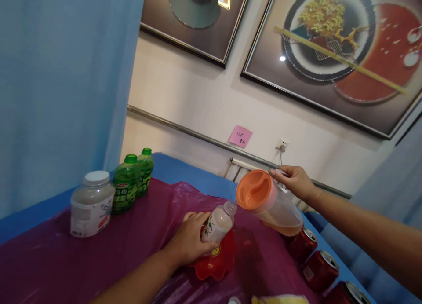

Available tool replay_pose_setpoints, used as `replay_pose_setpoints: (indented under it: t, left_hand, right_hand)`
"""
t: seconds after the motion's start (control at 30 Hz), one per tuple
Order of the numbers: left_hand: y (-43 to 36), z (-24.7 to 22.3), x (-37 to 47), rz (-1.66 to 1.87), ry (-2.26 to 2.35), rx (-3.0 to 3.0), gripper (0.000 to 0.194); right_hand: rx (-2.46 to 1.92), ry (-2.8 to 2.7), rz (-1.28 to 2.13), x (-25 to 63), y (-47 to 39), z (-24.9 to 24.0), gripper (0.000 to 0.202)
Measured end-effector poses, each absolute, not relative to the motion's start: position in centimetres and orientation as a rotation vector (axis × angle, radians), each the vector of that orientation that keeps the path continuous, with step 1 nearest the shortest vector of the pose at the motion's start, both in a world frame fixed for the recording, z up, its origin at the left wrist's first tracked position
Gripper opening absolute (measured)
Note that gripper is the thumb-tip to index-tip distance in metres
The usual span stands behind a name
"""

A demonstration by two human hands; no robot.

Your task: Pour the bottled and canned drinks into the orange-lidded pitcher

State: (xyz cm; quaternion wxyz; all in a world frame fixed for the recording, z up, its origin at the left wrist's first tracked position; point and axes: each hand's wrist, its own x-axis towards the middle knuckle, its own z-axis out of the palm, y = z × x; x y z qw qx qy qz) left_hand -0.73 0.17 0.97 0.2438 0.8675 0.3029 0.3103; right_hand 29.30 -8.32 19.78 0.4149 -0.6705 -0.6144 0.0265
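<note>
Left hand [189,238]: wrapped around the lower body of a small clear bottle [218,222], cap off, filled with a pale milky drink; the bottle leans to the right, its open mouth toward the pitcher, and sits over a red scalloped plastic dish [217,264]. Right hand [295,181]: gripping the handle side of a clear plastic pitcher [270,207] with an orange lid, tipped to the left so the lid faces the bottle; amber liquid lies pooled in the pitcher's lower side. Pitcher spout just beside the bottle mouth; whether they touch cannot be told. Surface: table covered by a magenta plastic sheet [132,251] over a blue cloth [184,172]. Left part of the table: one wide clear jar [92,205] with a white lid and a printed label, upright; just beside it, two green bottles [133,181] with green caps, upright, one behind the other. Right edge of the table: three red drink cans [319,269], in a row below the pitcher. Wall behind: a pink sticky note [240,136] with handwriting, a white socket [282,144], and two framed pictures [332,53]. Blue curtain [59,84] at left.
</note>
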Motion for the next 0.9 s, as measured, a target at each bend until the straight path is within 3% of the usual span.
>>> replay_pose_setpoints:
  t: [0.9]
  left_hand:
    - [-0.2, 1.7, -0.8, 0.731, 0.816, 2.332, 0.055]
  right_hand:
    - [-1.730, -1.636, 0.020, 28.8, -8.4, 20.9, 0.063]
